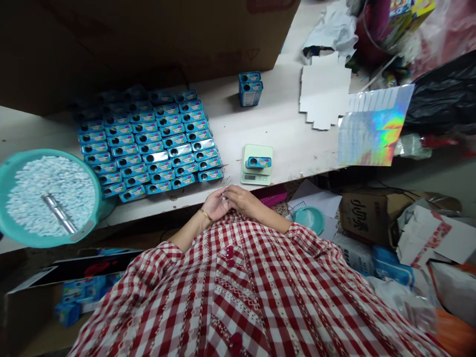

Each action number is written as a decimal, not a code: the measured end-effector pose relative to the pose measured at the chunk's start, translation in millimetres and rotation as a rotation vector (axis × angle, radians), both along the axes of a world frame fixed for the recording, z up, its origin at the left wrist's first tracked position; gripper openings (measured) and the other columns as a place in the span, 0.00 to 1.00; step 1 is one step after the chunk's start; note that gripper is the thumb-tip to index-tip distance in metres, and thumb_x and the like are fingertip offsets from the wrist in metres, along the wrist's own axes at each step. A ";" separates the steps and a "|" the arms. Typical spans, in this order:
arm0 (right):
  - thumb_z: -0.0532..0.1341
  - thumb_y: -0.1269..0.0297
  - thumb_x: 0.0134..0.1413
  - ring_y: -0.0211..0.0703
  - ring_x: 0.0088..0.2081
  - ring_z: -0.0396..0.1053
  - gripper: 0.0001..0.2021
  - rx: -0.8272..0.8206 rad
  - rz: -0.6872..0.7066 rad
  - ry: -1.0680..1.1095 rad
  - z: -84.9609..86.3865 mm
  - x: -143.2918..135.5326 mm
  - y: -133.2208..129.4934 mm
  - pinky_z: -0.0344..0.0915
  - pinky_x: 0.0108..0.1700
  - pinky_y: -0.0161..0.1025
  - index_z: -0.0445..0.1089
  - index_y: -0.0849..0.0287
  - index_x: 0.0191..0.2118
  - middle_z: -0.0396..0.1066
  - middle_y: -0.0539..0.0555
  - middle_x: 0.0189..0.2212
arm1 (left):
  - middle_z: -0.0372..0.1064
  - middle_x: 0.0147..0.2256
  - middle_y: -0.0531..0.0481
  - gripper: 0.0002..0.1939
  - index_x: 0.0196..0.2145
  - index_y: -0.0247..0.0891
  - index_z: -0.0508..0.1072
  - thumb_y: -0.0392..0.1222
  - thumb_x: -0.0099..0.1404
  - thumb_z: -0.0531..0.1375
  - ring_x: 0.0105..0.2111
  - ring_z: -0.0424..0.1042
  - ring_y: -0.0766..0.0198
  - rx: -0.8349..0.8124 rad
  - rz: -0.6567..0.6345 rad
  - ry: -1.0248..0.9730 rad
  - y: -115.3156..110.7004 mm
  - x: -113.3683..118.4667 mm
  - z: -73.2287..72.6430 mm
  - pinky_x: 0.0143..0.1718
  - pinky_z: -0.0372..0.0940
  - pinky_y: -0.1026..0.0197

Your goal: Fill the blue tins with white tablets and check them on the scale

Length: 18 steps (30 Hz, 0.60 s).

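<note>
My left hand [214, 204] is cupped palm up just off the table's front edge, a gold bangle on its wrist. Over its palm lies my right hand [240, 200], fingers closed together and bent into the left. A tiny pale spot shows between the fingers; I cannot make out what it is. Just beyond my hands, a blue tin [259, 162] lies on a pale green digital scale [257, 177], touched by neither hand. To the left stand rows of similar blue tins [159, 154], most with a dark round opening on top.
A teal basin [97, 198] at far left holds pale blue pellets and a metal tube [59, 214]. Two blue tins [250, 94] stand farther back. A large cardboard box [148, 39] rises behind the rows. White cut card [323, 89] and a shiny holographic sheet [368, 139] lie right.
</note>
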State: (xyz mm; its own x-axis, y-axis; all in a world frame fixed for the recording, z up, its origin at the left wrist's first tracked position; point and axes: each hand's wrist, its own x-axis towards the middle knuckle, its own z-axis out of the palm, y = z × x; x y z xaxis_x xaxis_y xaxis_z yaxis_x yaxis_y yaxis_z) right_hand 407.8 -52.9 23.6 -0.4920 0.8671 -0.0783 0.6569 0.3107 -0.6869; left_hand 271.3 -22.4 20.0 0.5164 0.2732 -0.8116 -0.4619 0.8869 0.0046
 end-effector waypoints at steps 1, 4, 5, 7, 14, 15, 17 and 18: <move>0.53 0.72 0.58 0.42 0.45 0.65 0.11 0.015 -0.050 0.056 -1.0 2.3 0.6 0.65 0.47 0.40 0.68 0.62 0.45 0.67 0.57 0.41 | 0.71 0.24 0.47 0.14 0.37 0.29 0.71 0.34 0.67 0.46 0.26 0.73 0.67 0.003 0.018 0.003 2.3 2.3 0.7 0.33 0.69 0.64; 0.53 0.70 0.59 0.41 0.46 0.66 0.12 0.067 -0.149 0.179 0.8 10.8 3.6 0.66 0.48 0.40 0.68 0.60 0.47 0.68 0.57 0.43 | 0.71 0.24 0.48 0.13 0.33 0.29 0.71 0.31 0.66 0.47 0.24 0.71 0.69 0.033 0.065 -0.007 10.9 12.4 4.7 0.27 0.67 0.68; 0.53 0.70 0.59 0.41 0.46 0.66 0.12 0.083 -0.152 0.194 2.8 14.8 5.2 0.66 0.48 0.41 0.68 0.60 0.46 0.68 0.58 0.43 | 0.71 0.24 0.48 0.13 0.32 0.29 0.71 0.30 0.66 0.47 0.23 0.71 0.70 0.045 0.075 -0.012 13.8 16.3 6.3 0.26 0.66 0.68; 0.52 0.69 0.60 0.41 0.46 0.67 0.12 0.115 -0.171 0.195 7.7 25.3 9.6 0.66 0.48 0.41 0.69 0.60 0.46 0.69 0.58 0.42 | 0.71 0.24 0.47 0.12 0.31 0.29 0.71 0.30 0.65 0.48 0.24 0.71 0.69 0.062 0.092 -0.006 19.0 23.0 9.1 0.28 0.67 0.68; 0.52 0.69 0.59 0.43 0.46 0.68 0.13 0.218 -0.464 0.018 4.5 74.6 34.8 0.67 0.49 0.43 0.71 0.58 0.45 0.70 0.59 0.43 | 0.74 0.30 0.39 0.12 0.40 0.26 0.72 0.32 0.64 0.51 0.33 0.75 0.61 0.026 0.033 0.097 23.2 23.3 9.8 0.35 0.71 0.63; 0.52 0.69 0.59 0.43 0.46 0.68 0.13 0.214 -0.467 -0.004 0.6 79.0 37.2 0.67 0.49 0.43 0.71 0.58 0.45 0.71 0.58 0.42 | 0.74 0.31 0.39 0.12 0.41 0.25 0.72 0.32 0.64 0.51 0.33 0.75 0.61 0.025 0.035 0.102 22.3 21.9 9.3 0.35 0.71 0.63; 0.52 0.69 0.59 0.43 0.46 0.69 0.13 0.213 -0.487 -0.028 -6.9 84.8 39.7 0.67 0.49 0.43 0.72 0.57 0.44 0.72 0.57 0.43 | 0.74 0.30 0.38 0.12 0.39 0.25 0.72 0.32 0.64 0.51 0.32 0.75 0.62 0.022 0.041 0.109 20.4 19.8 8.4 0.35 0.71 0.64; 0.52 0.69 0.59 0.43 0.46 0.69 0.13 0.216 -0.499 -0.023 -9.9 87.0 40.2 0.67 0.50 0.42 0.72 0.57 0.44 0.72 0.57 0.44 | 0.74 0.30 0.39 0.12 0.38 0.25 0.73 0.32 0.64 0.51 0.32 0.75 0.62 0.019 0.042 0.112 19.6 19.1 8.1 0.35 0.71 0.64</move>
State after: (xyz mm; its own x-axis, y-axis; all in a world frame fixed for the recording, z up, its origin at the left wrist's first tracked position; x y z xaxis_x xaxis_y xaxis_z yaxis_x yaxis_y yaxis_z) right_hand 494.7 -12.7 13.7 -0.0167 0.9924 0.1221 0.7747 0.0900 -0.6258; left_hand 290.5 -2.9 28.1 0.4106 0.3089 -0.8579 -0.4946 0.8659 0.0750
